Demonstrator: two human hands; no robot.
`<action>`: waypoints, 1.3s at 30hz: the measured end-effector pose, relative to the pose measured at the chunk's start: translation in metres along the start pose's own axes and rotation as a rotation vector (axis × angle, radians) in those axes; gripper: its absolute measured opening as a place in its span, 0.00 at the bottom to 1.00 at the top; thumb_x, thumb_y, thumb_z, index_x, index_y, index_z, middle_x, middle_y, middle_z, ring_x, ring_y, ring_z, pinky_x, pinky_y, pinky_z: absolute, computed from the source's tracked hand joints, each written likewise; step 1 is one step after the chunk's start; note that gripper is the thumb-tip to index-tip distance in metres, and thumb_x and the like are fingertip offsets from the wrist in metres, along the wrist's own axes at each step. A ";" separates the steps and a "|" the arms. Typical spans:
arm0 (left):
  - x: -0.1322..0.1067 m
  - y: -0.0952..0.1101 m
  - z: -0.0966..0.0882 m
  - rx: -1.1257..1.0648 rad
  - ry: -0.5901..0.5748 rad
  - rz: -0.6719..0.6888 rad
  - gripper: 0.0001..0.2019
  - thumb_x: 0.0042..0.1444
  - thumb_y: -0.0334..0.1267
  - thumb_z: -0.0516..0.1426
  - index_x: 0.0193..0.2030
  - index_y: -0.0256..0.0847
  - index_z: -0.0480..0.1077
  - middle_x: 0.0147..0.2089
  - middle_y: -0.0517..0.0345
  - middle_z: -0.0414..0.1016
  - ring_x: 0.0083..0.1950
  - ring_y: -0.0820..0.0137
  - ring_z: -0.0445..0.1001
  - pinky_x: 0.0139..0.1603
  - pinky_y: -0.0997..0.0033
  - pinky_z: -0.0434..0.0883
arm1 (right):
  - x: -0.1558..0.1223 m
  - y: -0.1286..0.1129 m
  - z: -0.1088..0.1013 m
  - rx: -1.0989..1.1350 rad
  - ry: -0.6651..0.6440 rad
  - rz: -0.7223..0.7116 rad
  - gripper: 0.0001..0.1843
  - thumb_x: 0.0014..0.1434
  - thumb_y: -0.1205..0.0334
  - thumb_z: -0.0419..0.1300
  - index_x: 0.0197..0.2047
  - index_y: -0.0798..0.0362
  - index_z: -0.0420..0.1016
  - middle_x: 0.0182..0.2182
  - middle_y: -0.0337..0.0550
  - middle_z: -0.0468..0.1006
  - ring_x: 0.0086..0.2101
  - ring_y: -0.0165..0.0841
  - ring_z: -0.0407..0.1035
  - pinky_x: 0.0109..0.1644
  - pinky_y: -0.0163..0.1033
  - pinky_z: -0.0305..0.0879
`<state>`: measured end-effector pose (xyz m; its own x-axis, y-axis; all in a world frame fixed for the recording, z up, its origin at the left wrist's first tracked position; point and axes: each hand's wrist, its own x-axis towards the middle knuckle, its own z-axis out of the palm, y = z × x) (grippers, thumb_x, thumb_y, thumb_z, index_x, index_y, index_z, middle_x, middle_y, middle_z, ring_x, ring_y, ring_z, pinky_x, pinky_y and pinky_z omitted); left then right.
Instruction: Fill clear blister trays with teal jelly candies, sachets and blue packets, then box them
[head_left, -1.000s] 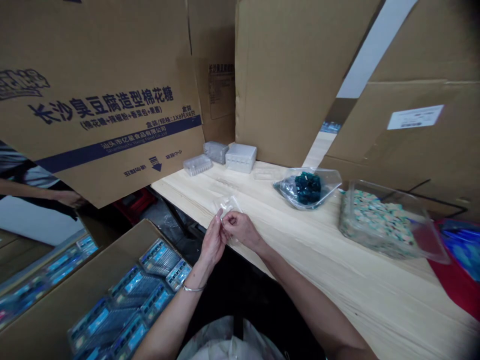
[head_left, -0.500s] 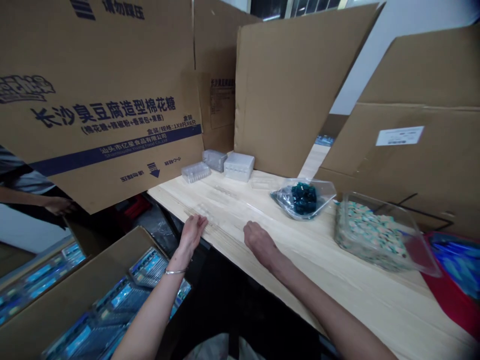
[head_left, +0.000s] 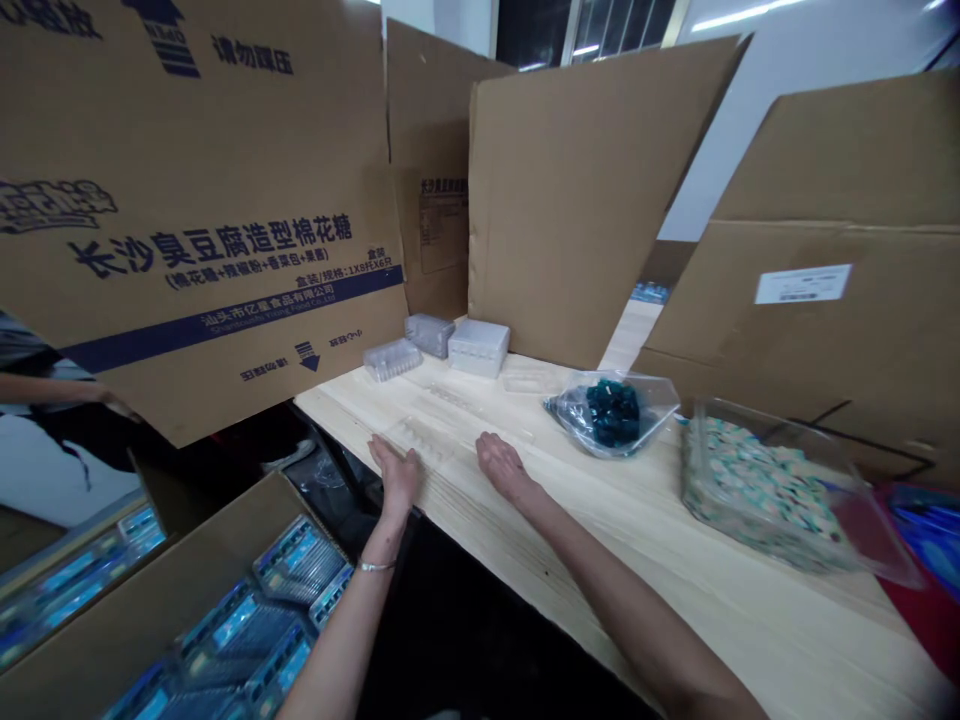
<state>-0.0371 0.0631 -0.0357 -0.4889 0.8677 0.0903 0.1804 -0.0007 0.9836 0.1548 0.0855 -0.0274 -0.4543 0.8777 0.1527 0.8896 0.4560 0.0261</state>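
Note:
At the table's near left edge, my left hand [head_left: 395, 475] has its thumb and fingers apart, beside a clear plastic blister tray [head_left: 424, 440] that is hard to see against the wood. My right hand [head_left: 501, 465] rests at the tray's right side, fingers curled together; anything inside them is hidden. Further back lies another faint clear tray [head_left: 454, 400]. Stacked clear trays [head_left: 392, 360] and a whitish stack of trays [head_left: 478, 347] stand by the cardboard.
To the right are a plastic bag [head_left: 613, 412] with dark teal packets and a clear tub [head_left: 765, 490] of small printed packets. A carton [head_left: 187, 560] of blue-labelled packs stands lower left. Cardboard sheets [head_left: 585, 200] wall the table's back. Another person's arm [head_left: 60, 390] shows at left.
My left hand has opened beside the clear tray and shifted slightly right. My right hand has moved a little left, still curled. The view has tilted up slightly.

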 end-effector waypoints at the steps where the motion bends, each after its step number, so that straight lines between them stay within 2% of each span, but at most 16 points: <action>1: 0.000 -0.001 0.003 0.094 0.031 0.041 0.42 0.51 0.29 0.55 0.68 0.24 0.36 0.72 0.31 0.26 0.72 0.58 0.25 0.69 0.60 0.35 | 0.003 0.000 0.003 0.010 -0.004 -0.006 0.14 0.61 0.75 0.47 0.44 0.59 0.70 0.44 0.53 0.72 0.45 0.40 0.65 0.47 0.41 0.63; 4: 0.003 -0.005 0.010 0.212 0.054 0.097 0.42 0.50 0.26 0.52 0.68 0.20 0.33 0.71 0.29 0.23 0.72 0.58 0.22 0.69 0.58 0.34 | 0.011 0.000 0.009 0.038 -0.016 -0.027 0.15 0.62 0.75 0.46 0.46 0.58 0.70 0.45 0.52 0.72 0.47 0.39 0.64 0.48 0.40 0.61; 7: 0.007 -0.008 0.012 0.301 0.073 0.154 0.42 0.48 0.24 0.52 0.69 0.22 0.35 0.71 0.32 0.22 0.71 0.57 0.21 0.68 0.52 0.33 | 0.018 -0.002 0.012 0.068 -0.010 -0.042 0.15 0.63 0.74 0.46 0.46 0.58 0.70 0.46 0.51 0.73 0.47 0.37 0.64 0.49 0.38 0.60; 9: 0.010 -0.009 0.012 0.411 0.023 0.239 0.37 0.52 0.27 0.51 0.69 0.26 0.42 0.72 0.35 0.31 0.72 0.55 0.24 0.68 0.47 0.32 | 0.022 -0.004 0.013 0.089 -0.011 -0.040 0.15 0.64 0.73 0.45 0.47 0.57 0.70 0.47 0.51 0.73 0.48 0.36 0.64 0.50 0.37 0.60; 11: 0.013 -0.011 0.013 0.590 -0.108 0.374 0.28 0.59 0.35 0.49 0.66 0.32 0.53 0.71 0.41 0.47 0.72 0.51 0.32 0.66 0.42 0.32 | 0.025 -0.007 0.013 0.102 -0.018 -0.025 0.15 0.64 0.72 0.45 0.48 0.57 0.70 0.47 0.50 0.72 0.49 0.36 0.63 0.50 0.37 0.60; 13: 0.015 -0.011 0.014 0.775 -0.234 0.486 0.25 0.61 0.45 0.48 0.63 0.36 0.60 0.67 0.44 0.57 0.71 0.47 0.40 0.65 0.38 0.34 | 0.027 -0.008 0.012 0.103 -0.014 -0.008 0.15 0.64 0.72 0.44 0.48 0.57 0.70 0.47 0.50 0.72 0.49 0.37 0.63 0.50 0.37 0.60; 15: 0.020 -0.012 0.014 0.888 -0.269 0.524 0.27 0.61 0.50 0.47 0.62 0.37 0.62 0.66 0.43 0.59 0.70 0.45 0.44 0.65 0.36 0.35 | 0.027 -0.009 0.011 0.094 0.005 -0.004 0.15 0.64 0.72 0.45 0.47 0.56 0.70 0.46 0.49 0.73 0.48 0.37 0.64 0.49 0.37 0.60; 18: 0.031 -0.010 0.016 0.979 -0.214 0.532 0.29 0.62 0.51 0.43 0.64 0.35 0.59 0.67 0.40 0.56 0.69 0.43 0.45 0.63 0.33 0.36 | 0.027 -0.010 0.010 0.080 0.015 -0.001 0.15 0.63 0.73 0.45 0.45 0.56 0.70 0.44 0.49 0.73 0.47 0.37 0.65 0.47 0.37 0.61; 20: 0.042 -0.009 0.020 1.000 -0.207 0.571 0.29 0.63 0.50 0.41 0.65 0.34 0.57 0.69 0.40 0.53 0.70 0.42 0.42 0.62 0.31 0.34 | 0.027 -0.010 0.010 0.070 0.005 -0.005 0.15 0.62 0.74 0.45 0.45 0.56 0.71 0.44 0.50 0.73 0.46 0.37 0.65 0.47 0.38 0.61; 23: 0.062 -0.006 0.028 0.990 -0.309 0.674 0.27 0.65 0.46 0.40 0.66 0.35 0.55 0.70 0.42 0.51 0.70 0.45 0.41 0.63 0.33 0.33 | 0.028 -0.010 0.011 0.048 0.013 -0.023 0.15 0.62 0.74 0.45 0.44 0.56 0.71 0.43 0.50 0.74 0.46 0.38 0.66 0.47 0.38 0.62; 27: 0.080 -0.008 0.036 0.952 -0.471 0.756 0.21 0.65 0.44 0.43 0.59 0.42 0.66 0.64 0.49 0.64 0.68 0.53 0.54 0.65 0.41 0.45 | 0.026 -0.009 0.012 0.036 0.023 -0.007 0.14 0.62 0.74 0.46 0.45 0.56 0.71 0.44 0.49 0.73 0.46 0.37 0.66 0.46 0.38 0.63; 29: 0.079 -0.011 0.037 0.935 -0.498 0.780 0.20 0.65 0.43 0.43 0.55 0.42 0.70 0.61 0.49 0.68 0.65 0.54 0.58 0.64 0.41 0.48 | 0.020 -0.009 0.013 0.027 0.032 -0.013 0.14 0.62 0.74 0.46 0.44 0.55 0.71 0.43 0.48 0.73 0.45 0.37 0.66 0.46 0.38 0.63; 34: 0.058 -0.020 0.031 0.892 -0.468 0.819 0.21 0.65 0.43 0.42 0.53 0.42 0.71 0.59 0.49 0.70 0.64 0.54 0.60 0.64 0.43 0.50 | -0.006 -0.018 0.015 0.024 0.064 -0.064 0.12 0.61 0.74 0.48 0.42 0.54 0.71 0.42 0.47 0.73 0.43 0.37 0.66 0.46 0.40 0.65; 37: 0.048 -0.021 0.027 0.869 -0.457 0.833 0.21 0.65 0.45 0.43 0.52 0.42 0.72 0.58 0.50 0.71 0.65 0.54 0.60 0.64 0.42 0.50 | -0.010 -0.017 0.002 0.067 0.068 -0.055 0.10 0.62 0.70 0.50 0.41 0.54 0.72 0.41 0.47 0.74 0.43 0.37 0.67 0.46 0.39 0.66; 39: 0.048 -0.016 0.029 0.853 -0.442 0.843 0.22 0.65 0.46 0.43 0.52 0.41 0.72 0.60 0.49 0.69 0.65 0.52 0.58 0.64 0.41 0.49 | 0.004 -0.005 -0.016 0.094 0.119 -0.019 0.10 0.63 0.66 0.50 0.41 0.55 0.73 0.41 0.48 0.75 0.45 0.37 0.67 0.49 0.40 0.65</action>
<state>-0.0385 0.1193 -0.0517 0.3385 0.8454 0.4132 0.8633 -0.4537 0.2210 0.1492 0.0839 -0.0113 -0.4576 0.8474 0.2693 0.8699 0.4893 -0.0613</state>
